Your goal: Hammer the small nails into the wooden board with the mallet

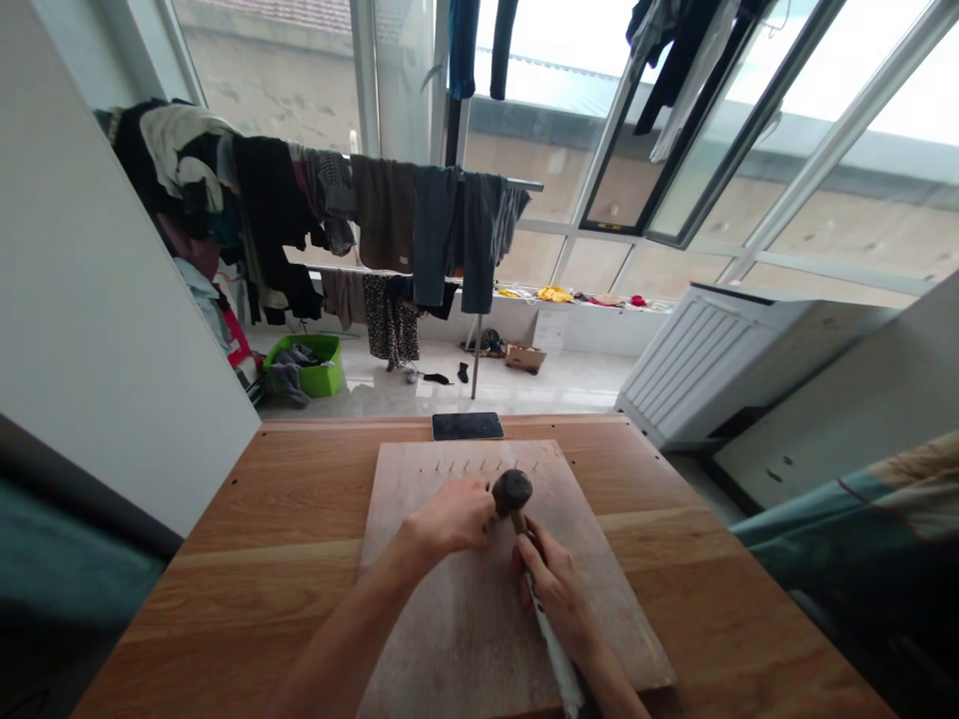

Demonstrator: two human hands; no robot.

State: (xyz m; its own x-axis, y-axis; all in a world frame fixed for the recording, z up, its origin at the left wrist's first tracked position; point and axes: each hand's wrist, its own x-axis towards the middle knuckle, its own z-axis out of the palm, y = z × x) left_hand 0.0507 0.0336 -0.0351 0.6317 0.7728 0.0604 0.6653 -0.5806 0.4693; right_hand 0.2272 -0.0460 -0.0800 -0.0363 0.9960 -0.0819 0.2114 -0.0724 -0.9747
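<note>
My right hand [555, 587] grips the handle of a hammer; its dark round head [512, 489] sits low over a wooden board [450, 619] on the table. My left hand [456, 513] rests on the board just left of the hammer head, fingers pinched together as if around a small nail, which I cannot make out. A row of several small nails [479, 465] stands along the board's far edge.
The board lies on a wooden table [255, 559]. A dark phone [468, 426] lies flat at the table's far edge. Beyond are a clothes rack [390, 220] with hanging garments, a green basket [307, 361], a white radiator cover [719, 359] and a window.
</note>
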